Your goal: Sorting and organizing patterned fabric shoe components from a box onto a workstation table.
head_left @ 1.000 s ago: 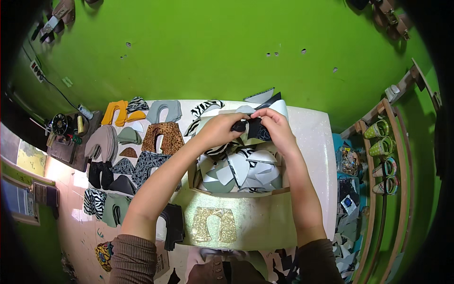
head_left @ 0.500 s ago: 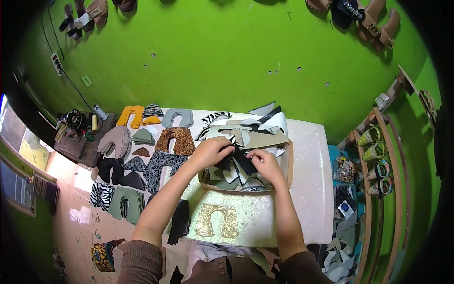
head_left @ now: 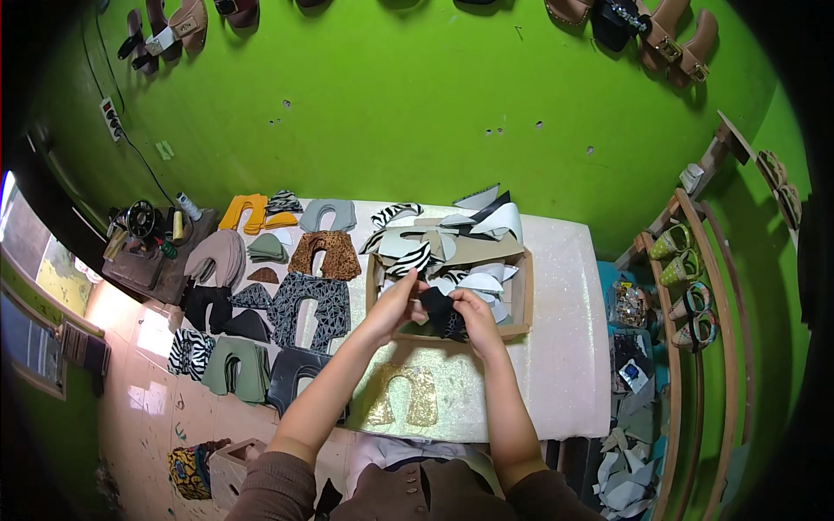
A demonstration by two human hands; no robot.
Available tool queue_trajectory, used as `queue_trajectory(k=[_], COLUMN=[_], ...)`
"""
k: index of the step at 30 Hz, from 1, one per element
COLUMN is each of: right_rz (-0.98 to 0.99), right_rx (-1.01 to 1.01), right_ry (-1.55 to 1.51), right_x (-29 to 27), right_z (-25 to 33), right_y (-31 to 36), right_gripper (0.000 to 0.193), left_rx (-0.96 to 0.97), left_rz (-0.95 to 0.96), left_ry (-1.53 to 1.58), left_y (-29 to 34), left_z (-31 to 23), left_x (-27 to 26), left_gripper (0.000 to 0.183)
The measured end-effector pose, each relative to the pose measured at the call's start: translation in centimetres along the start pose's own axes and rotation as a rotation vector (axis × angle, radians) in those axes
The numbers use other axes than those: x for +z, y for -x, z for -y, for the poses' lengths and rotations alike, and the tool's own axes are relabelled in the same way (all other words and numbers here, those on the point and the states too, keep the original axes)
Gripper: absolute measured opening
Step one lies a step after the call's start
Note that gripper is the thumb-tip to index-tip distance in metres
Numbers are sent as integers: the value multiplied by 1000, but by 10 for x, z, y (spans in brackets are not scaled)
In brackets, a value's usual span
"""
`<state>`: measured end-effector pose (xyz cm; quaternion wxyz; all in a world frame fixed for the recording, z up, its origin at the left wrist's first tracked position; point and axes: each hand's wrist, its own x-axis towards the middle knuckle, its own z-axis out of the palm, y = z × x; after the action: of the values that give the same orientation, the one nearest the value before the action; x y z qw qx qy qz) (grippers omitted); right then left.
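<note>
the left hand [head_left: 396,311] and right hand [head_left: 476,318] pinch opposite sides of a black sheet scrap [head_left: 440,309], likely to hold it spread, above the near edge of a brown cardboard box [head_left: 521,300] whose walls corral white and zebra-striped offcuts [head_left: 482,282] on the pale bench [head_left: 565,382].

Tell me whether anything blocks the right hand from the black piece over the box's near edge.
Nothing visible does: the right hand pinches the black piece at its edge. The cardboard box lies beyond or below, not between them.
</note>
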<state>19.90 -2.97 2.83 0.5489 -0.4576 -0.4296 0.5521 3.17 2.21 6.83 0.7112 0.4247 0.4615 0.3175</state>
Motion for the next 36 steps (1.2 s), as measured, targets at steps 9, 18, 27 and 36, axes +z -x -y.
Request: queue_trajectory(k=[9,18,27,36], right_rz=[-136,224,206,-142], right_rx=[-343,-223,122,42], right_ry=[677,427,282,286], right_x=[11,11,35,192], right_z=[15,41,10,-75], right_y=[16,5,-3,-33], right_gripper=[20,35,21,19], left_rx=[381,546,369,371], left_rz=[17,281,2,-275], left_ry=[-312,-620,-293,-126], left_y=[13,29,18,38], left_z=[4,-20,2,40], left_x=[2,-15,-86,-227], left_gripper=[27,24,19,16])
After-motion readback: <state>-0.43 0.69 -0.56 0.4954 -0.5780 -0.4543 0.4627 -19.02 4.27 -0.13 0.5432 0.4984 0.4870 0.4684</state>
